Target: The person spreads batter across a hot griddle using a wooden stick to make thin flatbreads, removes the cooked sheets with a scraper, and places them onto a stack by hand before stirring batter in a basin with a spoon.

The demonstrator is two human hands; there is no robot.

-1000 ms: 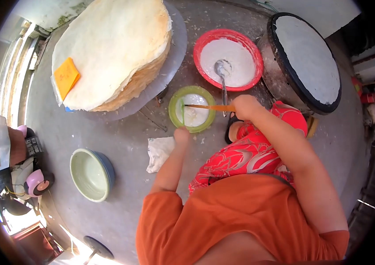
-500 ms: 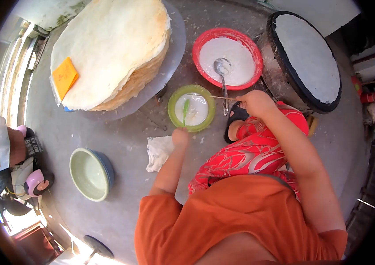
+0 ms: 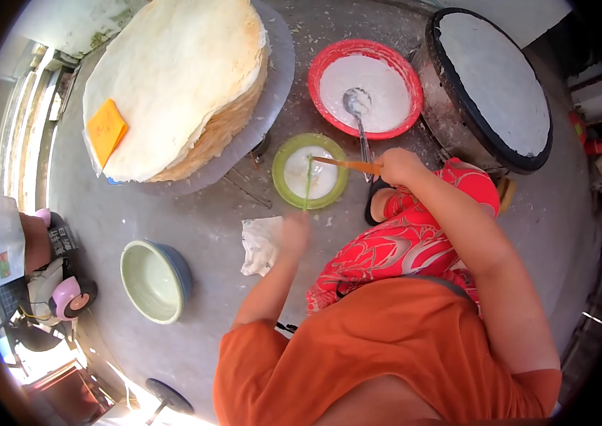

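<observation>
Over a green bowl of white batter, my two hands bring their tools together. My left hand, blurred by motion, is closed round the lower end of a green spatula, which appears edge-on. In my right hand is a flat brown wooden stick, its far tip touching or very near the spatula's head. A red basin of white batter stands beyond, with a metal ladle resting in it. By my left hand lies a crumpled white cloth.
A tall stack of thin round sheets stands at upper left, an orange packet on it. At upper right is a round black-rimmed griddle covered in white. A pale green tub sits on the floor at left.
The green spatula has turned edge-on and lifted to meet the wooden stick. That stick has rotated to show its broad face. My left hand has shifted slightly down.
</observation>
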